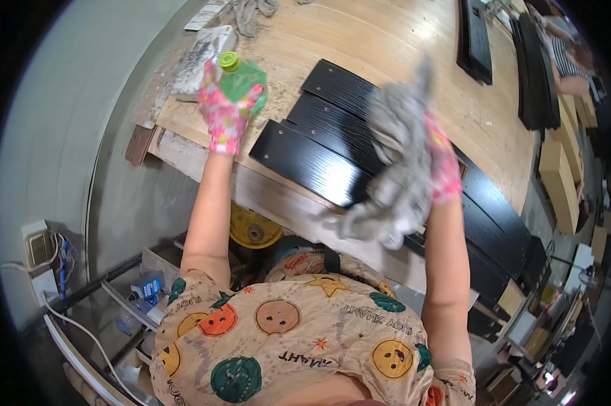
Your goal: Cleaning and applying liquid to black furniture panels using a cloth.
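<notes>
Two gloved hands of yours are raised over the work: your right hand [444, 166], in a pink flowered glove, is closed on a crumpled grey cloth rag [397, 172] that hangs blurred below and left of it. Just beyond and beneath that rag lie glossy black wooden panels [319, 145] on the pale wooden workbench [386, 47]. Farther left, your left hand [224, 115] grips a green plastic bottle with a yellow-green cap [244, 81].

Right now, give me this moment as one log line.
left hand: holds green bottle | right hand: holds grey rag | black panels on workbench
</notes>
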Demonstrator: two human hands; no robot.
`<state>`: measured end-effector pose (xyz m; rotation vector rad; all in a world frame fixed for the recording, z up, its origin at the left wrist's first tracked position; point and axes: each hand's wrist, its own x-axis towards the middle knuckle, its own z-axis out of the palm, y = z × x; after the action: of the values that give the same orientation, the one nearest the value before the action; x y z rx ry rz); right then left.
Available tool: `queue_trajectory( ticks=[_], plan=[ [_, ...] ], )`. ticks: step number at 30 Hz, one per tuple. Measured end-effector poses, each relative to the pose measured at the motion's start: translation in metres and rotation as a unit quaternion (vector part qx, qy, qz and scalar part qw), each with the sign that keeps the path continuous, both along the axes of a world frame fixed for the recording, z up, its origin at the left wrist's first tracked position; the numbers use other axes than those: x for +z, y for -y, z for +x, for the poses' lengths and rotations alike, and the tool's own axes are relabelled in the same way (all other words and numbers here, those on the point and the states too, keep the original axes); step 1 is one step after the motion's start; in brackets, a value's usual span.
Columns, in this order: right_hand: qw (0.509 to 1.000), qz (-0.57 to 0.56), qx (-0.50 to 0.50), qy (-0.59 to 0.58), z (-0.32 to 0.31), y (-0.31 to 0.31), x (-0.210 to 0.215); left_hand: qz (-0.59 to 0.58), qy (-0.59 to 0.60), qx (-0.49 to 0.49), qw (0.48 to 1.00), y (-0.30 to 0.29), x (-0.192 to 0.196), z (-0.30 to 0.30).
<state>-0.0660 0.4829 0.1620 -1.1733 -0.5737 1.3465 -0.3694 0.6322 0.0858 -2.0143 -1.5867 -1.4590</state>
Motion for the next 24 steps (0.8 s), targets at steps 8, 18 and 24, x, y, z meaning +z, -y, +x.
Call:
queue_trajectory(
  ticks=[8, 18, 24],
  plan=[
    [0.987, 0.011, 0.135, -0.081, -0.088, -0.117, -0.017, -0.151, -0.132, -0.128, 0.971, -0.013, 0.000, 0.024],
    [0.996, -0.015, 0.086, -0.011, -0.029, -0.101, -0.045, -0.229, -0.341, -0.149, 0.899, -0.012, -0.002, 0.073],
    [0.993, -0.034, 0.056, -0.103, -0.033, -0.084, -0.064, -0.201, -0.359, -0.178, 0.894, -0.013, 0.001, 0.078]
  ],
)
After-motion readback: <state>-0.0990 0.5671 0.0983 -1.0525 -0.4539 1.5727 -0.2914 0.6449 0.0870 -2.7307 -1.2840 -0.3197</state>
